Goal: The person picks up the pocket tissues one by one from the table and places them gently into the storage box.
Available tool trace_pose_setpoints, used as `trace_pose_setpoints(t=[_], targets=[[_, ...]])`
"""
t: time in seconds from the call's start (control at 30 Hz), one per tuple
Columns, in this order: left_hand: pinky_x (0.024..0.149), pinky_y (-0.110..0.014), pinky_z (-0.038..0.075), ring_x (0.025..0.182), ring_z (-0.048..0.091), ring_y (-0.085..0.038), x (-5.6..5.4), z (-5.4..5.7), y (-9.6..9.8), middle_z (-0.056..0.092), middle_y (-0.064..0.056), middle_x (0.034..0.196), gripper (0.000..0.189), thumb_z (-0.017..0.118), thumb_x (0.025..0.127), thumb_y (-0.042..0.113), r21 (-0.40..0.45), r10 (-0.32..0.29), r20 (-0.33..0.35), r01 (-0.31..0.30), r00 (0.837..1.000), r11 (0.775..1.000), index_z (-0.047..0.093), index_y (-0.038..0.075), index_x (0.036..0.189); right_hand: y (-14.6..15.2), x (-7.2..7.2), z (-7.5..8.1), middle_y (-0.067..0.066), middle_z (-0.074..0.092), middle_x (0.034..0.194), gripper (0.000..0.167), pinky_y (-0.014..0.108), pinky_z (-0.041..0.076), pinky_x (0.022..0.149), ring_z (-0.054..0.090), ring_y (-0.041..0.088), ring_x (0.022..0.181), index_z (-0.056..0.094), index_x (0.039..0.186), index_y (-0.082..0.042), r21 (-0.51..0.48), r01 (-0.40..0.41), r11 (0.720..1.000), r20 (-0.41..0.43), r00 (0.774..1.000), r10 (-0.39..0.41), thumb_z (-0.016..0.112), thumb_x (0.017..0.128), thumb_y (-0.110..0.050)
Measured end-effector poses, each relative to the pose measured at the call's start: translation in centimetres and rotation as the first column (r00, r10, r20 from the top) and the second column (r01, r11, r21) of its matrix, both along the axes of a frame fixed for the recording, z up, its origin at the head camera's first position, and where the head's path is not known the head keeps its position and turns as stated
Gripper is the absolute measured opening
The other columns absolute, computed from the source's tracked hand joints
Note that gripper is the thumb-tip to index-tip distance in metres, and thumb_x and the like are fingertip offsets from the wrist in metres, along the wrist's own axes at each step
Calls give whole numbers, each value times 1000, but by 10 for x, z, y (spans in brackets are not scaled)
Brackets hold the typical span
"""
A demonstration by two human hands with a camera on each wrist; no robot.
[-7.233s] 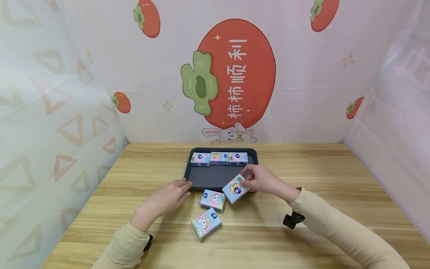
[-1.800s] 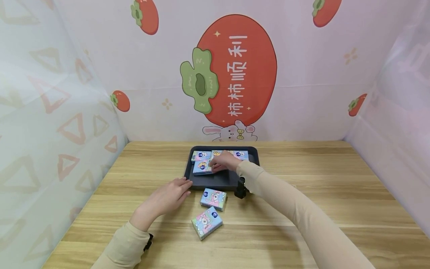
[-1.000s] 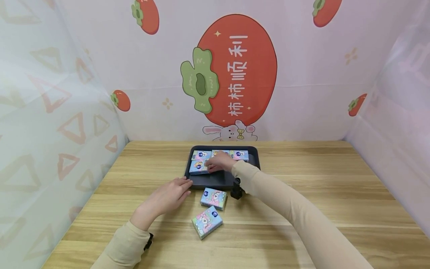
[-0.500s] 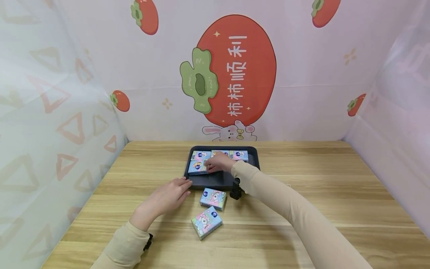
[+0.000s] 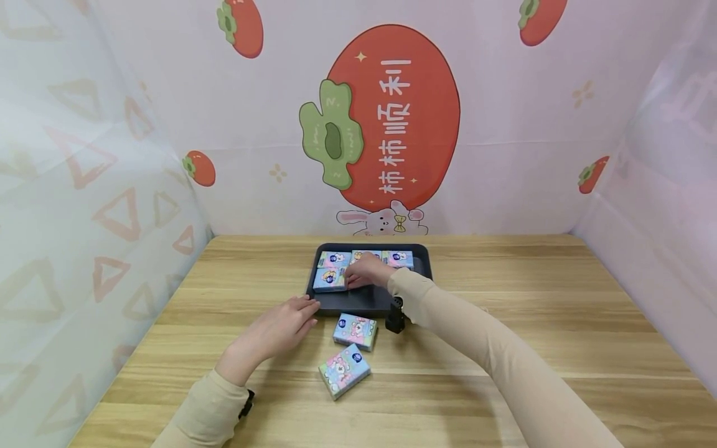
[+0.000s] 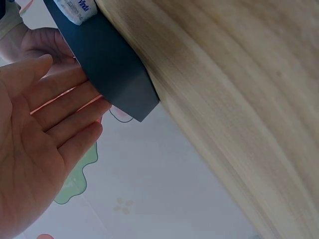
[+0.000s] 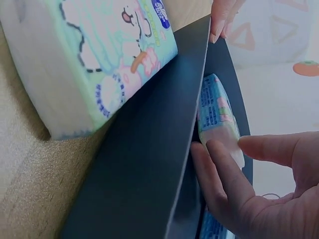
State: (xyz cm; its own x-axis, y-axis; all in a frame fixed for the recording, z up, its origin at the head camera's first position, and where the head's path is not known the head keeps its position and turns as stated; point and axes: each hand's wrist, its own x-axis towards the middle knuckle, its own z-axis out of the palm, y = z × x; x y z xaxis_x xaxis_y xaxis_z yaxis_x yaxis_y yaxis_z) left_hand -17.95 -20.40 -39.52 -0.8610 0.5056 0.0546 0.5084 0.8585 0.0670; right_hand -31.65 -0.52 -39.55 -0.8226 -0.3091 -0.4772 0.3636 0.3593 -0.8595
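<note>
My right hand (image 5: 366,269) is over the dark tray (image 5: 426,280), thumb and fingers at the right end of a blue tissue pack (image 5: 329,280). In the right wrist view the thumb and fingers lie on either side of that tissue pack's end (image 7: 222,132), pinching it. It lies in the tray's front left, before a back row of three similar packs (image 5: 397,259), the middle one partly hidden by the hand. My left hand (image 5: 282,325) rests with straight fingers at the tray's front left corner; in the left wrist view its fingertips (image 6: 92,89) touch the tray wall.
Two tissue packs (image 5: 355,331) with pink bear prints lie on the wooden table (image 5: 504,386) in front of the tray, the nearer one turned at an angle. A printed curtain (image 5: 493,186) stands behind the table, with more curtain at both sides.
Earlier my right hand held a tissue pack over the tray's front edge. It carried that pack into the tray, slid it left, and has just shifted slightly right. My left hand stayed put.
</note>
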Motion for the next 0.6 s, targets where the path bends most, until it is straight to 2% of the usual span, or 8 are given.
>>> trace_pose_setpoints(t=[0.37,0.6], targets=[[101,-46,48,121,55,-31,1,1,0,58,-18,130,37,54,97,24,8,-2,-4,2,1000,1000,60,3,127,2,2,1,16,68,97,29,34,57,88,69,23,90,59,113,7,9,2,1000,24,1000,-2,63,87,-3],[101,-46,48,121,55,-32,1,1,0,57,-19,130,37,55,97,23,11,-5,-1,5,1000,1000,59,2,127,6,3,9,20,66,112,31,35,55,92,67,29,102,56,117,5,38,-52,998,51,997,50,61,90,-10]])
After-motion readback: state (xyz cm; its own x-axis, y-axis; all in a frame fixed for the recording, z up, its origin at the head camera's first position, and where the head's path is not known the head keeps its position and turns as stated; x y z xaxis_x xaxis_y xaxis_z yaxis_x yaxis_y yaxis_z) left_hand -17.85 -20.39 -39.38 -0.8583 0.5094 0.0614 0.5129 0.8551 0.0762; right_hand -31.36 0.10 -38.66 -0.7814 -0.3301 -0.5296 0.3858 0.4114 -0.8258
